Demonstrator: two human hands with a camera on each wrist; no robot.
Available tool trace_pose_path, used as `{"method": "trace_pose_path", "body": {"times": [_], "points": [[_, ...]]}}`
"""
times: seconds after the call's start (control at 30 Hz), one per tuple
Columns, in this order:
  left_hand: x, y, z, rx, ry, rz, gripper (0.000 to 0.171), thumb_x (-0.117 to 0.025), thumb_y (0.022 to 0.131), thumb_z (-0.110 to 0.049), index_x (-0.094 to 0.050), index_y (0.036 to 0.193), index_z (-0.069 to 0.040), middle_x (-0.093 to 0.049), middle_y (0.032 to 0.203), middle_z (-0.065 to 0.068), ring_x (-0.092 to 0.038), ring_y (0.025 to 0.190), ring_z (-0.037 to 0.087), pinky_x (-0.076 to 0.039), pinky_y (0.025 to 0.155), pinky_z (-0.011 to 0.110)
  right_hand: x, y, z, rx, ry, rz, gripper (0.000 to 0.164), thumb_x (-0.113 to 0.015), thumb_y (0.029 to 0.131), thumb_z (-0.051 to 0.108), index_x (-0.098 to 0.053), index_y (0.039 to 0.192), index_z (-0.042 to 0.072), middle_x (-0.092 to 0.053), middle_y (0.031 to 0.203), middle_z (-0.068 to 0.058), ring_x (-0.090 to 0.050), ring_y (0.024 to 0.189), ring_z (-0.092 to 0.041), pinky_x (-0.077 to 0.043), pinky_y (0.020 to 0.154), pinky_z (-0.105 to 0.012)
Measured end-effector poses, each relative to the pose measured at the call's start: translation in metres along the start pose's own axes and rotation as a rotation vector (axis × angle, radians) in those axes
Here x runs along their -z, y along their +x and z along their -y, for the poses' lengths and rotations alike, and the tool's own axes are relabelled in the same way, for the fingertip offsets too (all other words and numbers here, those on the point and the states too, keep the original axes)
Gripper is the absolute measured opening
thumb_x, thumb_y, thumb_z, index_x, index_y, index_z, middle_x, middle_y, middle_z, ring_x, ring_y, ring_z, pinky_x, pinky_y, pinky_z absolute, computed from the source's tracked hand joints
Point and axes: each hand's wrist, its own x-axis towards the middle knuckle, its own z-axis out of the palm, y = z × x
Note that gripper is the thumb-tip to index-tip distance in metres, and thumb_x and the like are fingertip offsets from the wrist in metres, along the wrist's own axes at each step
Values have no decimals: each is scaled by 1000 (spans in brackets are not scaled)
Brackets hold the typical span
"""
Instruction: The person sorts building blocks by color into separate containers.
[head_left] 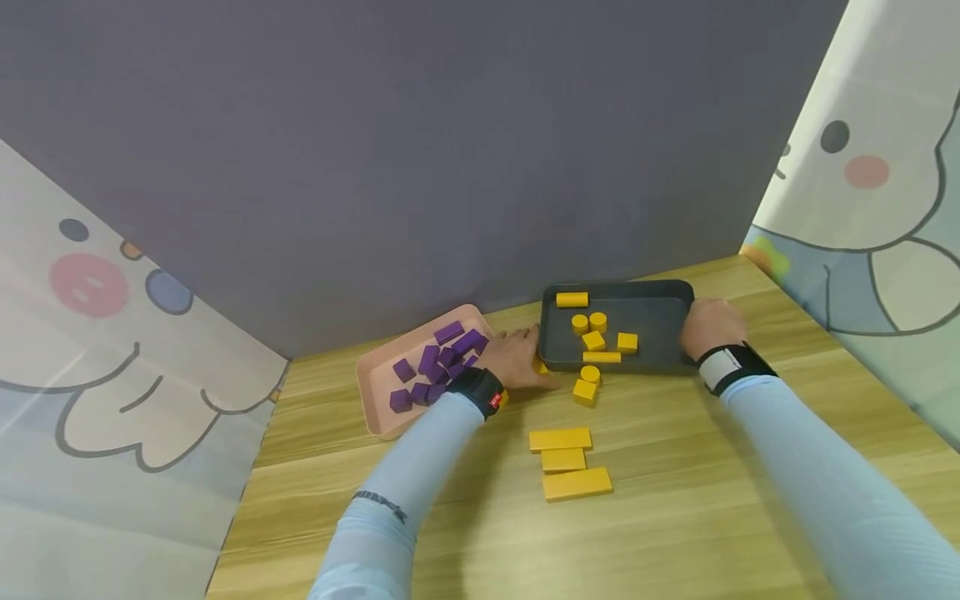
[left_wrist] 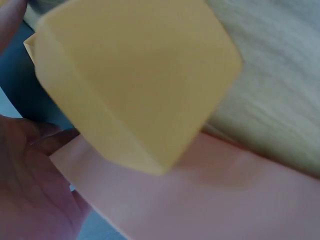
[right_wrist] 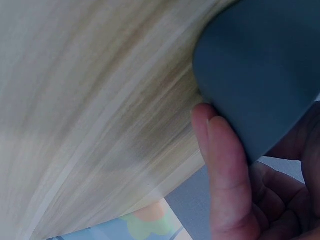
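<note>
My left hand reaches over the right side of a pink tray, its fingers spread towards the left end of a dark grey tray. In the left wrist view its palm is beside the pink tray's corner, and a yellow block looms close under the wrist. My right hand grips the dark tray's right end, fingers outside and thumb at the rim in the right wrist view. Yellow pieces, including a cylinder and a cube, lie inside the dark tray.
Several purple blocks lie in the pink tray. In front of the dark tray are a yellow disc and a yellow cube. Nearer me, three flat yellow blocks form a column. A grey partition stands behind.
</note>
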Motion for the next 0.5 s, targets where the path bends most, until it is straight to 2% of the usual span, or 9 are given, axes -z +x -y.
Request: {"method": "trace_pose_path", "body": {"times": [0.07, 0.2, 0.27, 0.37, 0.43, 0.5], "points": [[1, 0, 1, -5, -6, -5, 109, -68, 82, -78, -32, 163, -15, -50, 162, 5, -51, 147, 25, -28, 129, 50, 0, 1, 1, -12, 6, 5, 27, -54, 83, 2, -64, 91, -21, -66, 95, -45, -67, 84, -58, -58, 66, -65], [2, 0, 3, -22, 3, -22, 89, -69, 85, -73, -49, 153, -18, -64, 149, 1, -62, 135, 21, -32, 128, 50, -1, 3, 0, -29, 16, 7, 29, -54, 84, 3, -64, 93, -22, -66, 97, -46, -67, 84, -59, -58, 66, -66], [3, -1, 4, -33, 14, -33, 80, -69, 87, -71, -56, 145, -18, -72, 136, 0, -68, 123, 20, -39, 124, 47, -2, 4, 0, -29, 18, 4, 29, -55, 83, 3, -64, 93, -22, -66, 96, -46, -67, 84, -59, -58, 65, -65], [1, -3, 4, -40, 8, -48, 65, -72, 88, -67, -64, 129, -18, -76, 111, -2, -69, 100, 18, -53, 101, 36, -3, 4, -2, -23, 19, 1, 28, -55, 83, 3, -64, 92, -22, -66, 95, -45, -67, 83, -58, -58, 65, -65], [0, -4, 4, -39, -6, -50, 56, -73, 88, -64, -65, 120, -18, -71, 96, -3, -63, 86, 17, -53, 82, 30, -3, 3, -2, -23, 19, 4, 28, -56, 83, 2, -64, 92, -22, -66, 95, -45, -67, 83, -58, -58, 65, -65], [-1, -6, 4, -39, -23, -52, 51, -75, 89, -61, -66, 115, -18, -68, 89, -4, -60, 80, 15, -49, 70, 26, -4, 3, -3, -28, 21, 9, 28, -56, 83, 3, -63, 93, -22, -66, 95, -45, -67, 82, -58, -58, 65, -65]]}}
